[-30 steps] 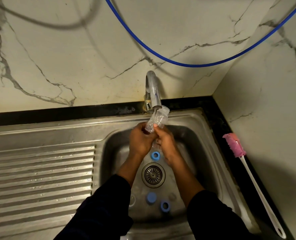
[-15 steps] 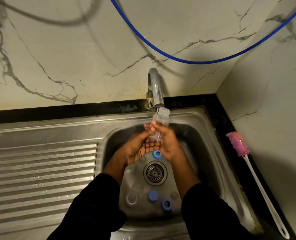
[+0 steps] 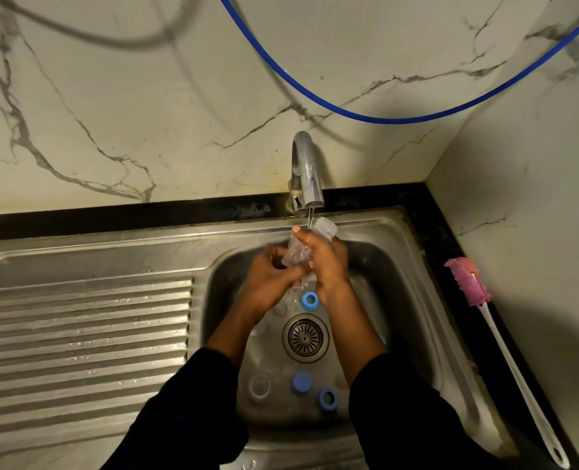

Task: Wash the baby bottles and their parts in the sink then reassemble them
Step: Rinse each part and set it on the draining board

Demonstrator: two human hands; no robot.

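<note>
A: What are the left hand [image 3: 268, 275] and right hand [image 3: 329, 263] hiding?
B: They are covering most of the clear plastic baby bottle [image 3: 326, 228].
A: Behind the right forearm [image 3: 355, 322]?
B: A small blue piece [image 3: 382, 339] is peeking out, unidentifiable.

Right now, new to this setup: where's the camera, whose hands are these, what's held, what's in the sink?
No machine here: a person works bare-handed, and every picture comes from one camera worn on their head, looking down. The left hand and right hand both hold a clear plastic baby bottle under a thin stream from the chrome tap. On the floor of the stainless steel sink lie a blue plastic ring by the drain, a second blue ring nearer the person, a solid blue cap and a clear round part. A pink-headed bottle brush lies on the black counter, right.
</note>
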